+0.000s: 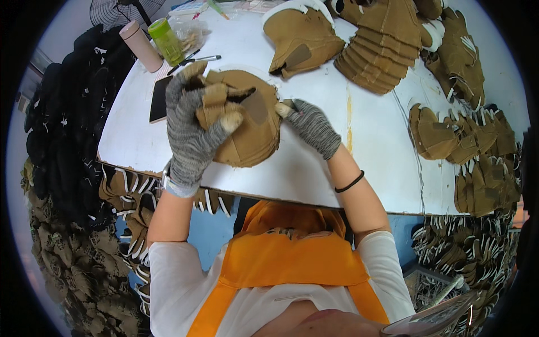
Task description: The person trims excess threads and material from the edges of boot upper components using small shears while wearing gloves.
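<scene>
Hands (193, 126) half-curled on brown fabric (254, 132)

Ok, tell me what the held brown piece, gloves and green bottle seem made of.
Brown piece: probably matte suede-like fabric; dull, seamed surface. Gloves: grey knitted yarn, judging by fine flecked ribs. Green bottle: likely plastic, smooth and translucent-looking.

Right of the right hand (310, 124), the white table (387, 154) is offering free room. Stacked brown pieces (384, 53) are obstructing farther back; a green bottle (167, 42) is standing beyond the left hand (193, 126).
</scene>
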Demonstrator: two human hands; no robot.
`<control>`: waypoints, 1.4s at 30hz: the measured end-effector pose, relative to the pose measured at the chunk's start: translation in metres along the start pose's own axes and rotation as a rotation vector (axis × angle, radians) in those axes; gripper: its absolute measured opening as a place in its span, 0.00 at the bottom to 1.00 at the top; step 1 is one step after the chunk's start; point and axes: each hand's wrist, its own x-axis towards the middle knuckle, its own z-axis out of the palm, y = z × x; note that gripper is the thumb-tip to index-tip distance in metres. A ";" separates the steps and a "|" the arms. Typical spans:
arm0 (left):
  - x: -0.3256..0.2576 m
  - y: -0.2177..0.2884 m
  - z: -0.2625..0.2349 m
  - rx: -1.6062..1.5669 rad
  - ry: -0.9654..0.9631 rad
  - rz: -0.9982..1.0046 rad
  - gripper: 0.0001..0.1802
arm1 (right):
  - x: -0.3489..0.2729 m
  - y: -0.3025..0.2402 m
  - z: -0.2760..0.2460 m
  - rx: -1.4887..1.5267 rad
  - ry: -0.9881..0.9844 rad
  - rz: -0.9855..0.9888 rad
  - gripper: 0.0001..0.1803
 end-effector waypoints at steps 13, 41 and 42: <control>-0.016 -0.003 0.004 -0.012 0.099 -0.011 0.29 | 0.119 0.017 -0.016 -0.609 0.341 -0.470 0.22; -0.046 0.133 0.150 -0.915 -0.284 -0.657 0.38 | -0.178 0.024 -0.139 0.904 0.900 -0.257 0.20; -0.045 0.122 0.166 -1.015 -0.440 -0.688 0.40 | -0.187 0.021 -0.144 0.884 0.909 -0.209 0.19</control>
